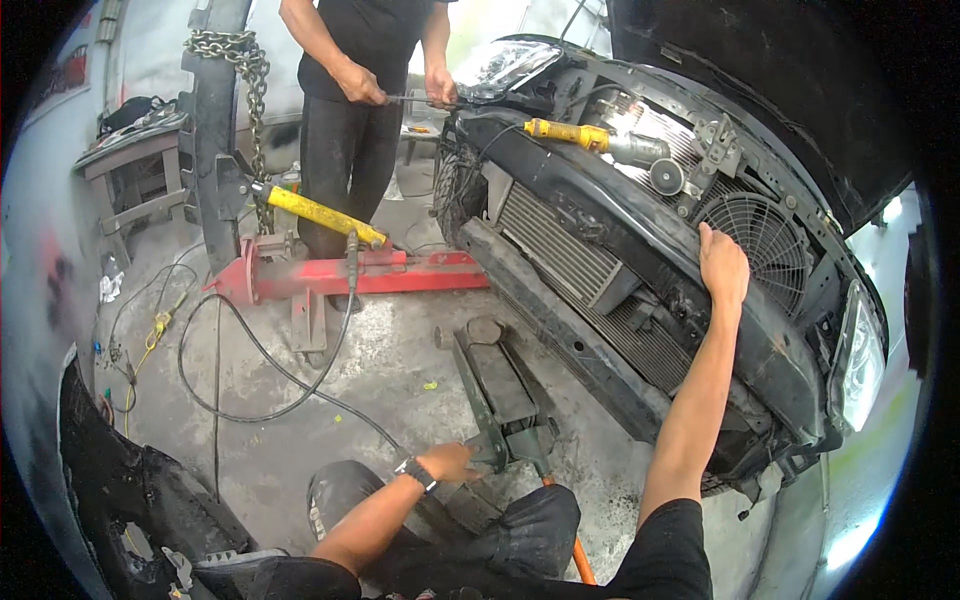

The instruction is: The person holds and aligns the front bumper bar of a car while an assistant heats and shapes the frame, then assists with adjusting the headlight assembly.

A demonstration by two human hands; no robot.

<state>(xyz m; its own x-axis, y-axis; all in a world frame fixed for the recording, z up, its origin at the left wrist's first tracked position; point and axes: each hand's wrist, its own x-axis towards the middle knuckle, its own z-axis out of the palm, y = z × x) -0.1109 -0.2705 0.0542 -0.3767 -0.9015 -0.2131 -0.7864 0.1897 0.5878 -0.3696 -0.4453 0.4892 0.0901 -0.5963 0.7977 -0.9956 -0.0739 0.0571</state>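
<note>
A floor jack (500, 385) stands on the concrete in front of me, its round saddle towards the car and its orange handle (582, 562) running back beside my knee. My left hand (447, 462), with a watch at the wrist, is closed against the jack's rear left side; its fingertips are partly hidden. Stretched forward, my right hand (724, 268) grips the upper edge of the dark bumper beam (610, 205) across the car's exposed front. Beside that hand is the radiator fan (765, 250). Lower down, the intercooler (560, 240) shows below the beam.
A yellow power tool (570, 133) lies on the car's front. Beyond the jack are a red frame-pulling arm (370, 278), a yellow hydraulic ram (320, 213) and a chained post (215, 140). A black hose (260, 345) loops over the floor. Another person (365, 90) stands by the left headlight holding a thin rod.
</note>
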